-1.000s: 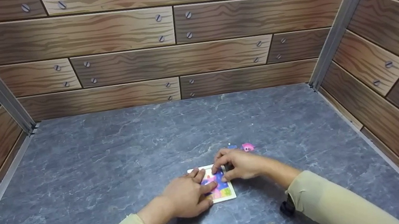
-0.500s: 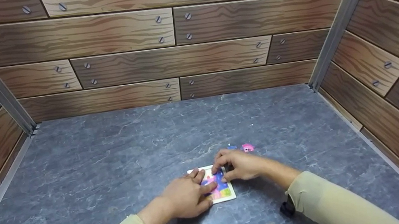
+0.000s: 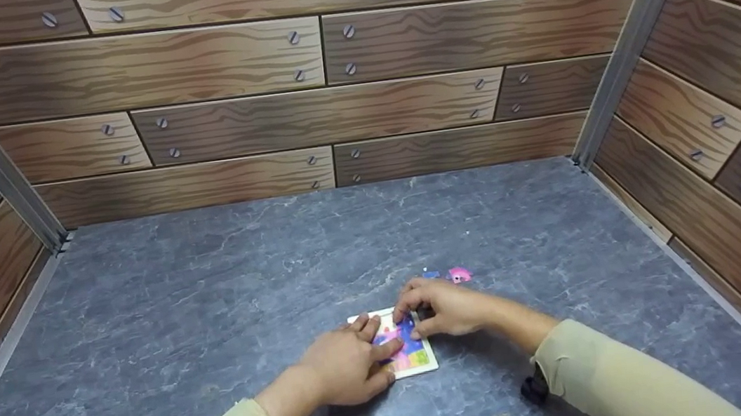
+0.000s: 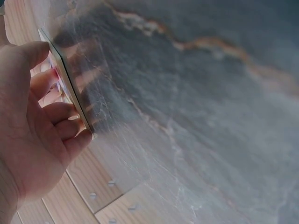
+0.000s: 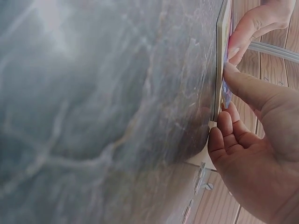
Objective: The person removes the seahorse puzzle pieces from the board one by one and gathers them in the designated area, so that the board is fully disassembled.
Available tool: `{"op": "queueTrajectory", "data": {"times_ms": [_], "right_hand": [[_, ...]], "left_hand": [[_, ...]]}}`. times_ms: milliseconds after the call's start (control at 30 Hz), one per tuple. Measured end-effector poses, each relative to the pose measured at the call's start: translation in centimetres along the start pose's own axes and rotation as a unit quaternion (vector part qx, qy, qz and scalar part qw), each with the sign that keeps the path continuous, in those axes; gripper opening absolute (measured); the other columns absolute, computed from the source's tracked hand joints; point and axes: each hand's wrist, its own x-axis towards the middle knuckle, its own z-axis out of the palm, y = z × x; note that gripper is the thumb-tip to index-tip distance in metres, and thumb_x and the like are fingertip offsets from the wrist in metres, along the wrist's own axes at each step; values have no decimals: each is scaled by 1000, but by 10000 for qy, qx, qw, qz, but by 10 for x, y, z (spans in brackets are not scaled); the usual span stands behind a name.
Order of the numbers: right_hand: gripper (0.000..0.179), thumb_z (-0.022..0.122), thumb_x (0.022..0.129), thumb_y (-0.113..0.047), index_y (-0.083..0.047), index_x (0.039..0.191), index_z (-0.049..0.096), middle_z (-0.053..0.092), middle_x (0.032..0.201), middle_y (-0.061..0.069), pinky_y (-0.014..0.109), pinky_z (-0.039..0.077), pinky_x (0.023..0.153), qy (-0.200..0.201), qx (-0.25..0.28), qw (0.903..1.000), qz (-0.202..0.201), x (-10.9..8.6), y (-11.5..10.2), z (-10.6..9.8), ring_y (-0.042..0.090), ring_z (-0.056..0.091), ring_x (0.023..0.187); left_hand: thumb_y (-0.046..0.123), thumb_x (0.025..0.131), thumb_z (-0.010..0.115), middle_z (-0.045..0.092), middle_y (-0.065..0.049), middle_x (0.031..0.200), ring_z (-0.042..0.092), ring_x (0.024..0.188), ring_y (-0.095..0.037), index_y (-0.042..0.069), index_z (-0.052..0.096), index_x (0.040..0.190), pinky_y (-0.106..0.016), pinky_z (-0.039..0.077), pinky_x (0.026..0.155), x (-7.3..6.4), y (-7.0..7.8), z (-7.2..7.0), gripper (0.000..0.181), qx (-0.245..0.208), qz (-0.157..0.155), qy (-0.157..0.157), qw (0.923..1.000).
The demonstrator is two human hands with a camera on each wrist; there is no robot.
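A small jigsaw puzzle board (image 3: 421, 370) with a white border and a bright pink, blue and yellow picture lies flat on the grey table. My left hand (image 3: 347, 363) rests on its left part, fingers spread across the picture and thumb by the near edge. At the upper right of the board, my right hand (image 3: 450, 306) has thumb and fingertips around a blue puzzle piece (image 5: 227, 99), whose pointed end shows between them in the right wrist view. The fingers hide part of the picture. Just beyond the right hand lie a pink piece (image 3: 460, 275) and a blue piece (image 3: 430, 274).
The grey marbled tabletop (image 3: 211, 291) spreads around the board. Wood-patterned walls (image 3: 233, 126) close it in at the back and sides, with metal posts (image 3: 633, 41) at the corners.
Both hands keep their places on the board. The view has tilted very slightly; no piece has visibly moved.
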Motion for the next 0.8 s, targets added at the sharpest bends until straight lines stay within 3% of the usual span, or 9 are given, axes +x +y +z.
{"op": "queueTrajectory", "data": {"times_ms": [300,600,800], "right_hand": [[39,84,88,-7,-4,123,66,66,111,5,40,52,96,108,230,9995,205,0,1,2,23,62,105],[41,85,88,-9,-1,124,69,67,112,8,42,54,96,199,186,9996,54,-2,3,3,25,63,105],[41,86,87,-9,-2,124,70,69,112,8,41,54,92,272,133,9995,37,-2,4,3,25,64,103]], "left_hand": [[50,107,51,49,-23,158,49,145,-41,31,54,158,-49,44,117,1,-2,1,54,2,23,-47,10000],[52,108,48,45,-22,161,44,149,-40,32,50,160,-48,41,119,1,-3,2,56,-121,-84,-245,9996],[49,108,50,48,-23,159,47,147,-40,31,53,159,-49,45,115,1,-2,1,54,-69,-9,-135,9999]]}}
